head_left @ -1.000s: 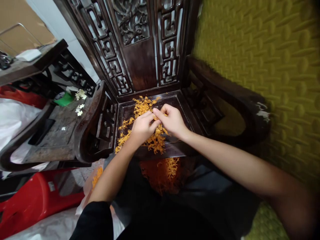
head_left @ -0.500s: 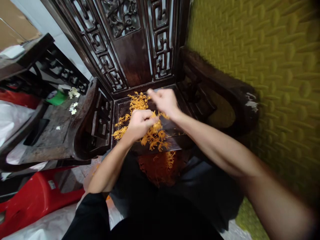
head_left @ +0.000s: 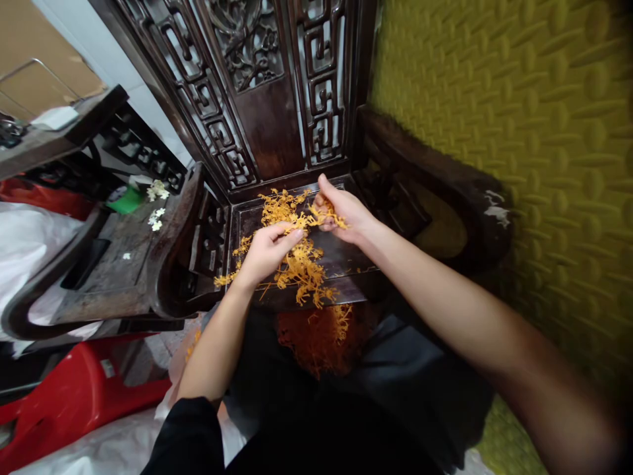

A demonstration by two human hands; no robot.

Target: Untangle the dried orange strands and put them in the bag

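My left hand point(head_left: 270, 252) pinches an orange, branching plastic-looking sprig point(head_left: 309, 220) between thumb and fingertips. The sprig stretches rightward to my right hand point(head_left: 349, 212), whose fingers curl around orange bits while the thumb points up and away. Below and behind the hands, a heap of similar orange sprigs point(head_left: 301, 267) spreads over the dark wooden chair seat point(head_left: 353, 257). Some of them hang past the seat's front edge. Exactly what lies inside the right palm is partly hidden.
Carved chair back point(head_left: 267, 132) rises behind the seat, with an armrest point(head_left: 445, 178) on the right. To the left, another wooden chair point(head_left: 113, 280) carries a green container point(head_left: 126, 199) and small pale flowers point(head_left: 157, 190). A red plastic stool point(head_left: 74, 402) lies lower left. Reddish-orange material point(head_left: 316, 336) sits below the seat.
My right hand has turned and lowered slightly, its fingers loosening with the thumb raised. The sprig now shows stretched between both hands. The view has shifted a little.
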